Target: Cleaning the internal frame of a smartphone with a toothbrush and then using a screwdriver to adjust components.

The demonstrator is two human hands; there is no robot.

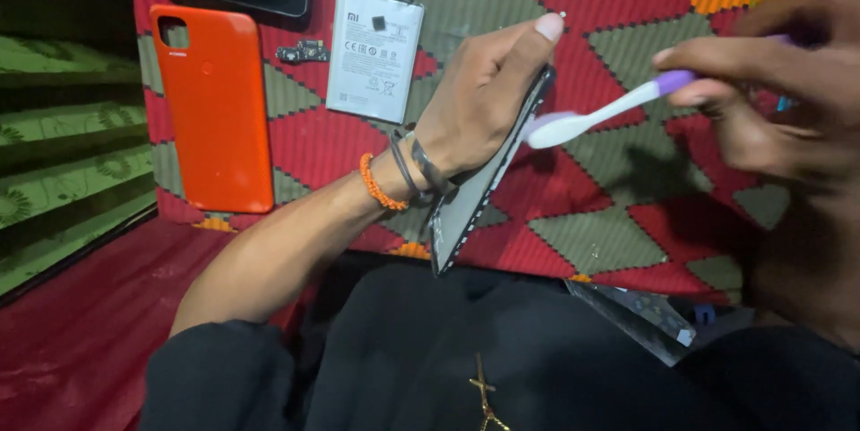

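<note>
The toothbrush (609,108) is smooth, slightly glossy plastic, white with a purple grip, and the phone body (488,176) it meets has a dark, glossy edge. The orange back cover (215,108) near the mat's left edge is matt, smooth plastic, and the battery (374,53) beside it wears a white, paper-like label with a faint sheen. The mat (627,216) is woven cloth, rough and matt, while the wrist carries orange beads (381,187) and a shiny metal bangle (425,167).

mat (627,171): red, green, orange triangles | floor (81,332): dark red | left: green patterned cushion (54,153) | light: dim
</note>
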